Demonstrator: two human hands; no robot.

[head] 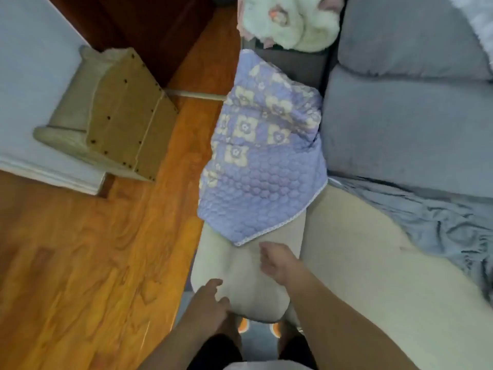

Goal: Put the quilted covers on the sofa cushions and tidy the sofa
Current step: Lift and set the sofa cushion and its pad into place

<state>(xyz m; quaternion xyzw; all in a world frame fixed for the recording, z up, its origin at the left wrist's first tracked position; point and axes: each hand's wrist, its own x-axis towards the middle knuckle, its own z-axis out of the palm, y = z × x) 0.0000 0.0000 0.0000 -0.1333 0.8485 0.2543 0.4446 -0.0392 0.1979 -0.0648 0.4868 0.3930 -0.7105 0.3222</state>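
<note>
A purple quilted cover (264, 161) with cream flower squares lies draped over the far part of a beige sofa arm (240, 284); its lace-edged corner hangs toward me. My right hand (277, 263) rests on top of the beige arm just below that corner, fingers loosely bent, holding nothing. My left hand (210, 300) touches the arm's near left end with its fingertips. To the right lies a bare beige seat cushion (360, 257). The image is blurred.
Grey back cushions (405, 116) and a crumpled grey sheet (453, 231) lie to the right. A fluffy white blanket (288, 20) sits at the arm's far end. A small beige step stool (114, 116) stands on the wooden floor (93, 263) by a white wall.
</note>
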